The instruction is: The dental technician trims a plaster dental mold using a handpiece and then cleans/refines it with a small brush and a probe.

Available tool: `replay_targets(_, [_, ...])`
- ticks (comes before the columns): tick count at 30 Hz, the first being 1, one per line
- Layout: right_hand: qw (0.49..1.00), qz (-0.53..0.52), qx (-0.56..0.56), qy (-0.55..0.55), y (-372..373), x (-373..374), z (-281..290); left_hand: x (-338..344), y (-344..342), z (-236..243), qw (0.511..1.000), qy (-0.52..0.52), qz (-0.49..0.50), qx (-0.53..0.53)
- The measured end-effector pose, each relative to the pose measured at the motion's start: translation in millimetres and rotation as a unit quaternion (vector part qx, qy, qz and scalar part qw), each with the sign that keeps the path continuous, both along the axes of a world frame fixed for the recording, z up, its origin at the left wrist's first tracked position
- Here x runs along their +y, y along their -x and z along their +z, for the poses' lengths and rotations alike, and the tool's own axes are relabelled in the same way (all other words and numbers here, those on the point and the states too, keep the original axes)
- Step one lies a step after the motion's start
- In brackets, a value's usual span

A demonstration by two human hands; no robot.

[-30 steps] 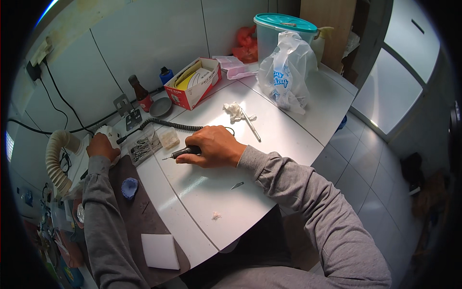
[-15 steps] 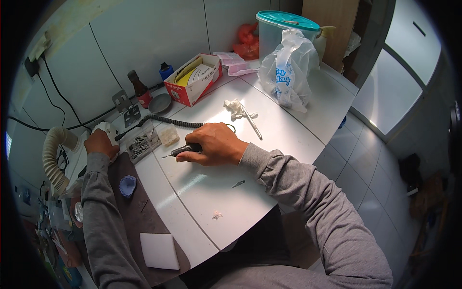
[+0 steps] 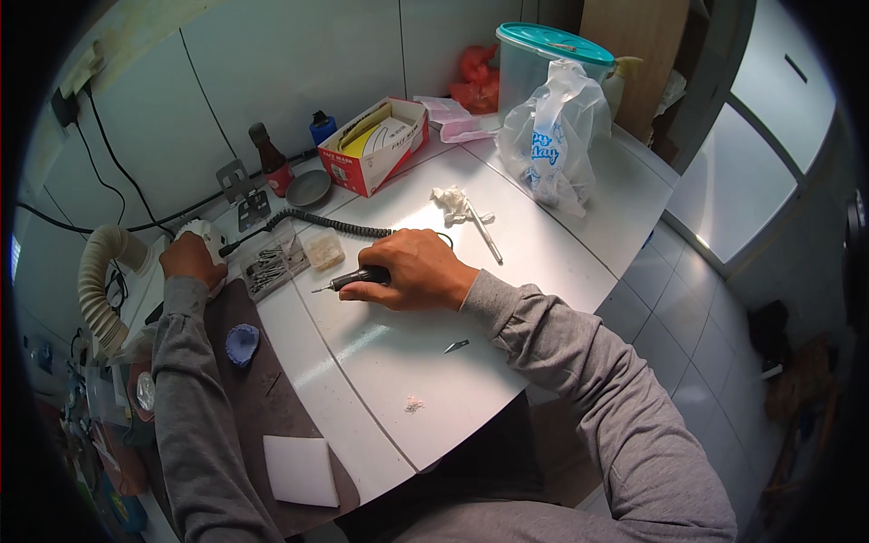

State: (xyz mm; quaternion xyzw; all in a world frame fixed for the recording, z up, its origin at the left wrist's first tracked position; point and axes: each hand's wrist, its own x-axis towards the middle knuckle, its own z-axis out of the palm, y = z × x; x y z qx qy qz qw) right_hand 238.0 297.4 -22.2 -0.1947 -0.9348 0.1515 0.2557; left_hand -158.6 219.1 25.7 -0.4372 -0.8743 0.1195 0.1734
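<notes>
My right hand is closed around a dark rotary handpiece; its thin metal bit points left, just above the white tabletop. A coiled black cord runs from behind that hand to a white control box at the left. Over this box my left hand is curled, fingers bent against it; the fingertips are partly hidden. Between the hands lie a clear case of small metal burs and a small translucent box. A blue-violet moulded piece rests on the brown mat, beside my left forearm.
A small blade and pinkish shavings lie on the tabletop, with a white square pad nearer. Behind stand a mask box, a brown bottle, a teal-lidded tub and a plastic bag. A ribbed hose curves at left.
The whole view has shifted slightly, so things appear a little further right. Both hands keep their places on the handpiece and the control box.
</notes>
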Motion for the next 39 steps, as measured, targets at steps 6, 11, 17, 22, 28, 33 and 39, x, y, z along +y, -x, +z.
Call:
replay_targets(6, [1.0, 0.001, 0.002, 0.009, -1, 0, 2, -1, 1, 0, 1.0, -0.002, -0.005, -0.003])
replay_targets(11, [1.0, 0.0, 0.004, 0.012, -2, 0, 1, 1, 1, -2, 1.0, 0.0, -0.008, -0.004])
replay_targets(17, [1.0, 0.001, -0.003, 0.011, 0, 0, 3, 0, 9, -5, 1.0, -0.009, -0.019, -0.012])
replay_targets(22, [1.0, -0.001, -0.004, 0.003, 0, 0, 2, 1, 10, -6, 1.0, -0.011, -0.009, -0.015])
replay_targets(28, [1.0, -0.003, -0.009, 0.011, 0, 0, 2, 0, 6, -4, 1.0, -0.013, -0.01, -0.013])
replay_targets(33, [1.0, -0.003, -0.017, 0.011, -1, 0, 3, 0, 5, -4, 1.0, -0.01, -0.008, -0.016])
replay_targets(39, [1.0, -0.003, -0.018, 0.015, -1, 1, 2, -1, -1, -1, 1.0, -0.007, 0.003, -0.012])
